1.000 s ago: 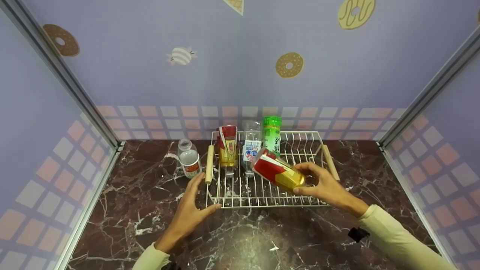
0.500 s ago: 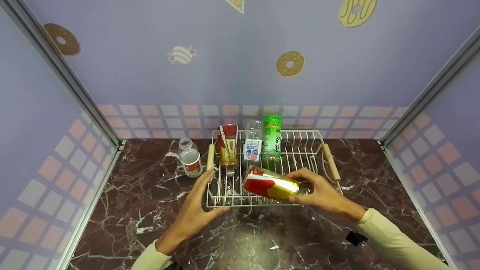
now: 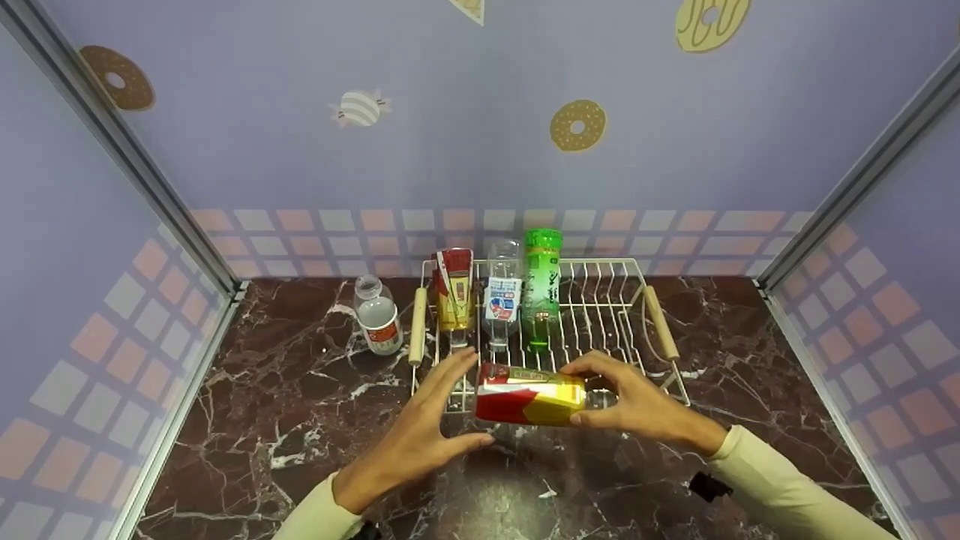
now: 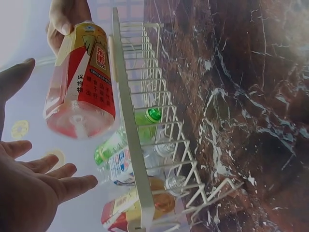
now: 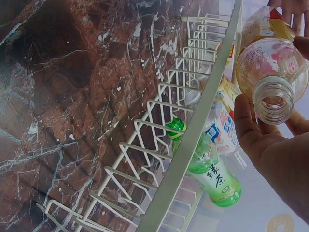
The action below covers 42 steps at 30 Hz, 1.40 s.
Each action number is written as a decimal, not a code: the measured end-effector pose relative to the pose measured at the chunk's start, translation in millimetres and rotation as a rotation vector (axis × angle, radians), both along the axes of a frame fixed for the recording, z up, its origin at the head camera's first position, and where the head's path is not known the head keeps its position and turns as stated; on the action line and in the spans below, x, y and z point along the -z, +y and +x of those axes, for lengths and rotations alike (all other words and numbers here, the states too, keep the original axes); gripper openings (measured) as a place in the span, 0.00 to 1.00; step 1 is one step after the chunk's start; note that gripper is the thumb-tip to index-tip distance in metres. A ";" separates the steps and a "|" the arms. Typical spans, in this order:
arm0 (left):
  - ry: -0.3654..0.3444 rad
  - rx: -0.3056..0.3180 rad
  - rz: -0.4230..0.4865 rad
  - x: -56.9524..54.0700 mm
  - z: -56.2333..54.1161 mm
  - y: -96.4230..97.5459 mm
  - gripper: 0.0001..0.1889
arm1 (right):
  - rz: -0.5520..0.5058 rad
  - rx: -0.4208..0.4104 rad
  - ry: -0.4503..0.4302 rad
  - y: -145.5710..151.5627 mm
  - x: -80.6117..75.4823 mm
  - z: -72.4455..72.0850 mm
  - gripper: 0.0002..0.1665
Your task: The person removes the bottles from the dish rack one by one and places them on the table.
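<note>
My right hand grips a clear plastic bottle with a red and yellow label near its neck. The bottle lies sideways over the front of the white wire rack, its base toward the left. Its mouth is uncapped in the right wrist view. My left hand is spread with fingers straight, just left of the bottle's base and apart from it. Standing neck-down in the rack are another red and yellow bottle, a clear bottle with a white and blue label, and a green tea bottle.
Left of the rack a clear bottle with a red and white label stands upright on the dark marble counter. Wooden handles flank the rack's sides. Patterned walls close in the back and both sides.
The right hand has brought the red and yellow bottle down toward the rack's front, turning it from slanted to level. My left hand has moved right, away from the rack's left handle, toward the bottle's base.
</note>
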<state>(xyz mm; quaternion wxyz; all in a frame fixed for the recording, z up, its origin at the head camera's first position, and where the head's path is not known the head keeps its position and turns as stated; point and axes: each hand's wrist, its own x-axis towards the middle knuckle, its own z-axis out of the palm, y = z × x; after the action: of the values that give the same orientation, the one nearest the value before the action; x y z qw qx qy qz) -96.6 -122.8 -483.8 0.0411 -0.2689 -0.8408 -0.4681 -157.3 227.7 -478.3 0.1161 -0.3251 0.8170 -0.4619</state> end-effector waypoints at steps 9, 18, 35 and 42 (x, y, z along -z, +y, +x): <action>-0.055 0.084 -0.073 -3.4 -2.2 11.9 0.55 | 0.037 -0.054 0.085 -7.5 -3.4 8.5 0.34; -0.123 0.102 -0.191 -10.4 -1.4 21.0 0.51 | 0.046 -0.099 0.188 -15.1 -13.0 18.4 0.34; -0.111 0.186 -0.317 -11.6 -7.7 27.9 0.44 | 0.120 -0.152 0.316 -23.1 -21.5 32.0 0.39; -0.105 0.187 -0.325 -12.0 -9.4 29.0 0.40 | 0.131 -0.201 0.455 -26.5 -23.3 31.8 0.41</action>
<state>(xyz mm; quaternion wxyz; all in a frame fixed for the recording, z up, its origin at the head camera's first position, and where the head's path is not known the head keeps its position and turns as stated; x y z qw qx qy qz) -106.0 -93.8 -471.8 -0.0905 -0.3240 -0.8776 -0.3415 -125.4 201.2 -455.1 -0.0045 -0.4921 0.8138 -0.3090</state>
